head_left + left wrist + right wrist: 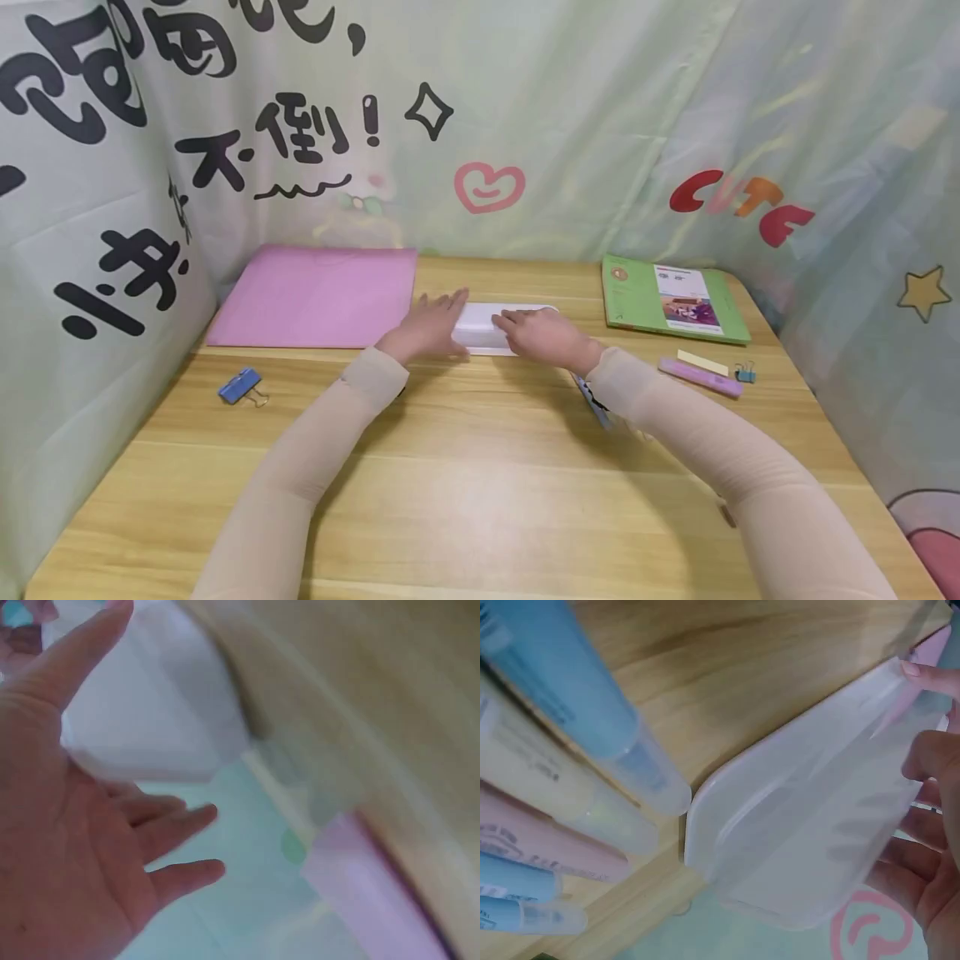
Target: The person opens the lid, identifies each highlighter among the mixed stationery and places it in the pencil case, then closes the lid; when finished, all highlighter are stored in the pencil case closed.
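Head view: nearest the camera are the two sleeves (pixel 300 458), reaching over the counter (pixel 465 500) to the white case (pixel 480 325), which is toward the back. The left hand (pixel 429 327) is at the case's left end, fingers stretched out; the right hand (pixel 546 337) bends its fingers over the right part. Left of the case lies a pink folder (pixel 322 296); farther left and nearer than the case, a blue clip (pixel 240 387). Right of the case lies a green book (pixel 637 296); right of the case and nearer are a yellow strip (pixel 702 362), a purple marker (pixel 701 378) and a teal clip (pixel 746 374).

Left wrist view, blurred: the left hand's grip is loose, thumb crossing the case, other fingers spread past it. The folder shows beyond the case's end.

Right wrist view: five capped pens (pixel 547 780), three of them blue, lie beside the case. The right hand's grip holds the case, thumb on its face, fingers behind its edge. The drape (pixel 727 937) hangs behind the case.
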`<state>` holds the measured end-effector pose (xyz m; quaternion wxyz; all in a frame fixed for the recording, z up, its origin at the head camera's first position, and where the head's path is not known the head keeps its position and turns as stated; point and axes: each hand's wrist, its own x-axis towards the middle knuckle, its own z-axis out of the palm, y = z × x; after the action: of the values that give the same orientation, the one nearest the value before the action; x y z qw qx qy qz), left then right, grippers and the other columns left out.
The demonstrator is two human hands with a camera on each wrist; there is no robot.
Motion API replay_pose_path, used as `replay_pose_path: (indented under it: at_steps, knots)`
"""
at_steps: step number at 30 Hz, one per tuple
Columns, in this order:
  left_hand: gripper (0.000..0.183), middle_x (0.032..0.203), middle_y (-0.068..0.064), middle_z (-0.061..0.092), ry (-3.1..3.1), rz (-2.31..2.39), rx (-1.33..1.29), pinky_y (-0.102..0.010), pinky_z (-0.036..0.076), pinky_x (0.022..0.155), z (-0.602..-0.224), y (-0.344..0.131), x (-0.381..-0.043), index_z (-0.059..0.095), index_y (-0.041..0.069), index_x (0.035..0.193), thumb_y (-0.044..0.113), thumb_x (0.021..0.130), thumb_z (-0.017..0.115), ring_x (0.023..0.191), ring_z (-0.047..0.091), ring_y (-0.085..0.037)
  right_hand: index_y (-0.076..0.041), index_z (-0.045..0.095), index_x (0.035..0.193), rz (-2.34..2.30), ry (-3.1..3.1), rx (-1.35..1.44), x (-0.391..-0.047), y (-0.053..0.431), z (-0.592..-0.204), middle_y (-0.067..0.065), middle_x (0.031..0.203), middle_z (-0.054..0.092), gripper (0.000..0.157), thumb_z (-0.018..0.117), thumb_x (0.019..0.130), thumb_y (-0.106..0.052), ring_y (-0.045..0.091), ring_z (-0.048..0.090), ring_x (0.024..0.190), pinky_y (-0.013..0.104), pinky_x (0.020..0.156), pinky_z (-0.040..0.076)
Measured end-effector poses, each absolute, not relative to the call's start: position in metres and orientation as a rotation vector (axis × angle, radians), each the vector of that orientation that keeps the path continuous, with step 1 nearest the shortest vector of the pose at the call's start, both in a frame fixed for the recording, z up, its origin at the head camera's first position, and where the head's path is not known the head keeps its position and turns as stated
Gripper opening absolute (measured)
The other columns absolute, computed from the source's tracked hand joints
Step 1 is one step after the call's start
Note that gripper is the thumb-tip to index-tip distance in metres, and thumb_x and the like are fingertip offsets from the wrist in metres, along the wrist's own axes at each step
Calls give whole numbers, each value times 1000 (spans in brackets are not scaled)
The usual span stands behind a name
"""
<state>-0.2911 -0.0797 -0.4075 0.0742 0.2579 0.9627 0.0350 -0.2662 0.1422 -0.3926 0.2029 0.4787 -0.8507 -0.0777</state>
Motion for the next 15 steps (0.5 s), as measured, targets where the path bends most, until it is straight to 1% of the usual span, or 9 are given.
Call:
replay_pose_path:
  at_steps: [2, 4, 5, 7, 8, 10, 14, 15]
  knots:
    - [118, 144, -11, 2, 2899, 154, 715, -47, 7, 102, -405, -87, -290, -5, 4, 138, 70, 59, 54, 129, 11, -26, -3, 54, 108, -144, -2386, 1343, -269, 144, -390, 10, 96, 61, 32, 55, 78, -13, 20, 61, 69, 30, 45, 48]
    - [118, 143, -15, 3, 2883, 150, 647, -45, 9, 103, -399, -93, -286, -3, 0, 137, 73, 60, 49, 129, 11, -27, -4, 53, 109, -93, -2393, 1334, -273, 144, -388, 8, 93, 60, 30, 54, 79, -12, 18, 59, 65, 29, 44, 46]
    - [116, 142, -17, 5, 2865, 150, 611, -44, 10, 103, -395, -96, -284, 0, -3, 137, 72, 62, 49, 128, 12, -29, -4, 52, 109, -68, -2393, 1323, -275, 145, -386, 8, 92, 59, 30, 53, 80, -11, 18, 58, 63, 29, 43, 45]
    - [109, 142, -18, 11, 2827, 134, 584, -43, 10, 103, -391, -100, -280, 8, -4, 137, 69, 67, 48, 128, 15, -28, -4, 54, 109, -16, -2373, 1290, -278, 147, -383, 7, 91, 57, 29, 53, 81, -11, 16, 56, 60, 28, 44, 45]
    - [101, 139, -18, 20, 2811, 131, 589, -44, 12, 103, -389, -101, -278, 21, -4, 135, 67, 69, 49, 126, 22, -28, -5, 55, 110, -2, -2363, 1269, -280, 148, -381, 7, 92, 57, 29, 54, 81, -11, 16, 55, 60, 28, 44, 45]
    - [92, 139, -14, 25, 2780, 155, 599, -44, 13, 102, -389, -100, -277, 26, -1, 134, 62, 72, 52, 125, 25, -26, -5, 55, 110, 43, -2354, 1233, -284, 150, -379, 7, 92, 57, 29, 55, 82, -12, 15, 54, 56, 28, 42, 43]
    - [83, 138, -7, 30, 2776, 192, 675, -42, 25, 99, -399, -98, -282, 31, 6, 134, 58, 74, 52, 121, 33, -25, -8, 52, 106, 143, -2419, 1146, -289, 151, -377, 2, 89, 60, 22, 53, 85, -16, 14, 55, 56, 29, 45, 43]
    - [86, 140, -6, 24, 2774, 207, 674, -41, 28, 97, -401, -98, -282, 23, 7, 137, 58, 74, 52, 122, 31, -25, -9, 52, 105, 175, -2437, 1128, -290, 150, -376, 1, 88, 61, 20, 52, 87, -17, 14, 56, 58, 30, 47, 44]
